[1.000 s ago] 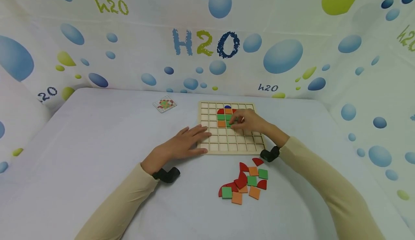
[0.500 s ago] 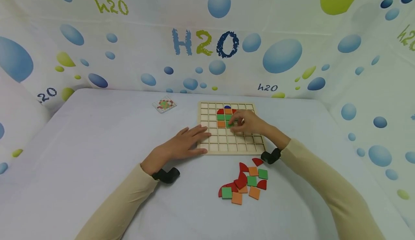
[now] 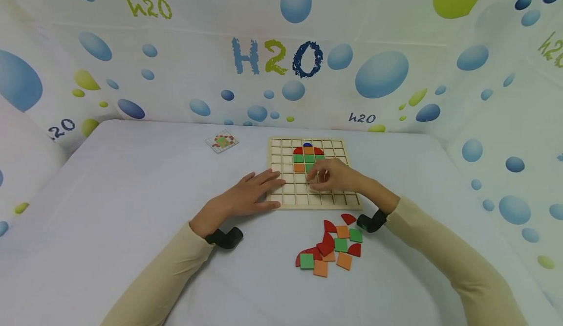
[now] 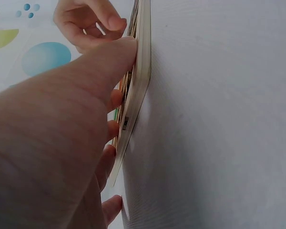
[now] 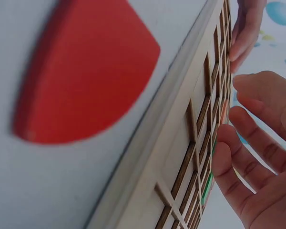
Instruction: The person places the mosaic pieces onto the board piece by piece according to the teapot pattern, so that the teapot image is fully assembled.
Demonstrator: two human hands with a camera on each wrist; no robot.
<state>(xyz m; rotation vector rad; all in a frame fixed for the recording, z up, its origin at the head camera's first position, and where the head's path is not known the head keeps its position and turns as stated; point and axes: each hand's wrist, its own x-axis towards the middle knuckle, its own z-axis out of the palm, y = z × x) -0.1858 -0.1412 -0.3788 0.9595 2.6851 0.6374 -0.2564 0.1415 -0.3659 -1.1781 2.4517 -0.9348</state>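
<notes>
Laying coloured tiles into the grid board (image 3: 302, 199), judging by the half-built pattern; probably finishing or adjusting one placement. Holding no visible tile in the right hand (image 3: 334, 175), loosely curved with thumb apart from fingers, over the board's middle; cannot tell touching from hovering, nor the contents of cells behind that hand. Resting the left hand (image 3: 248, 195), spread and gripping nothing, on the board's left edge, presumably as a steady. Showing, in the board's far half, a blue piece (image 3: 308, 144), red pieces (image 3: 298, 151) on both sides of an orange tile (image 3: 309, 151), and a green row (image 3: 298, 159). Calls next, likely, for reaching back to the loose tiles (image 3: 340, 245), just off the board's near edge, and matching the pattern card (image 3: 222, 141), well left of the board's far-left corner. As for the board: lies flat, squared near to far, with no sure long axis. As for the pattern: narrows toward the board's far edge, so points that way.
</notes>
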